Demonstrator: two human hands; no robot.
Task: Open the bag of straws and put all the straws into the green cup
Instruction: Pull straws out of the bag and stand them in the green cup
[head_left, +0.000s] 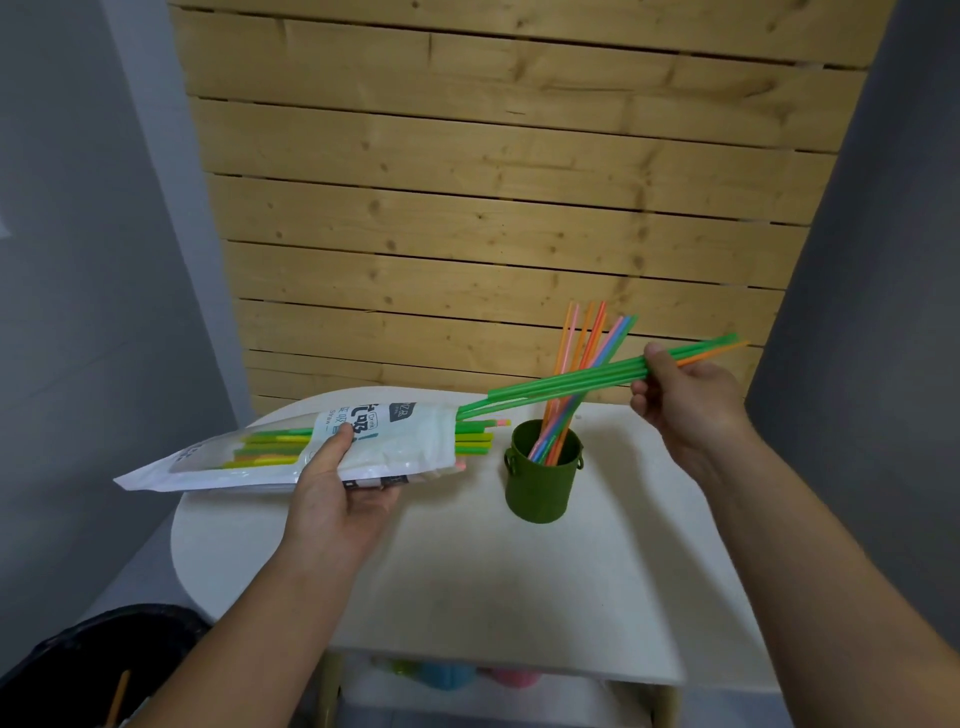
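Observation:
My left hand (345, 496) grips a white straw bag (405, 441) held level above the table, its open mouth pointing right. Green and yellow straws (475, 441) poke out of the mouth. My right hand (685, 397) pinches a small bundle of green straws (566, 384) with one orange one, their lower ends still at the bag's mouth. The dark green cup (540, 486) stands upright on the white table below this bundle. Several orange, pink and blue straws (582, 364) lean inside the cup.
The white table (519, 571) has a rounded left edge. A wooden slat panel (493, 208) rises right behind it. A black bin (93, 670) sits at the lower left on the floor. Coloured items (452, 673) lie on a shelf under the tabletop.

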